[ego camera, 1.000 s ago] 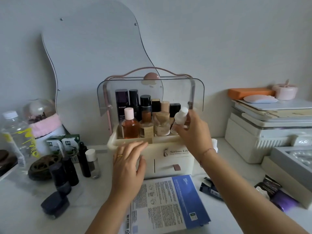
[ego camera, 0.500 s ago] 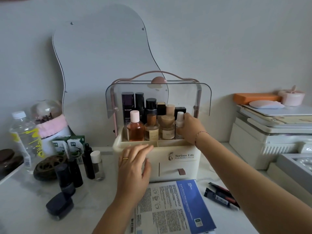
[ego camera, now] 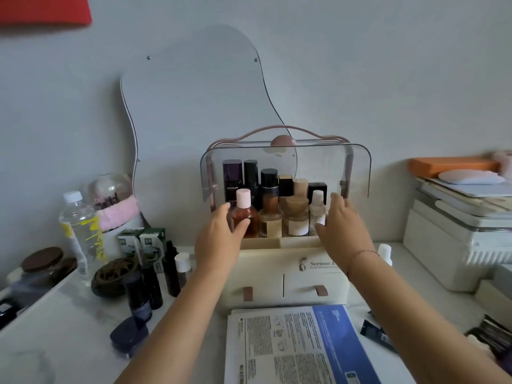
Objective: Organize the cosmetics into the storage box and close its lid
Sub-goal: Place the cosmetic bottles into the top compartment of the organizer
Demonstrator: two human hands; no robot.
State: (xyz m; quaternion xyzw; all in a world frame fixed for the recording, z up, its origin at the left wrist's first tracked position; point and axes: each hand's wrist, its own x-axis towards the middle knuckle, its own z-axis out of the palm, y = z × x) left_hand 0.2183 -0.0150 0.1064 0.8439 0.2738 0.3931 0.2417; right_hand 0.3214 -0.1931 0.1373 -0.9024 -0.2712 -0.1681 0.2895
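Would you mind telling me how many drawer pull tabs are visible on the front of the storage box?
2. The left pull tab is on the left drawer, beside the left hand's forearm; the right pull tab is on the right drawer of the storage box. None seem hidden.

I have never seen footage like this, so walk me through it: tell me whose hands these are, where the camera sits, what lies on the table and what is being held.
There is no machine here. A person wears a camera on the head, looking forward and down, so you see their own two arms. The left hand and right hand reach into a cream storage box whose clear lid is raised. Bottles stand inside; the left hand is at the amber bottle, the right beside a small white bottle. Neither hand clearly grips anything. On the table are dark bottles, a water bottle and a printed leaflet.
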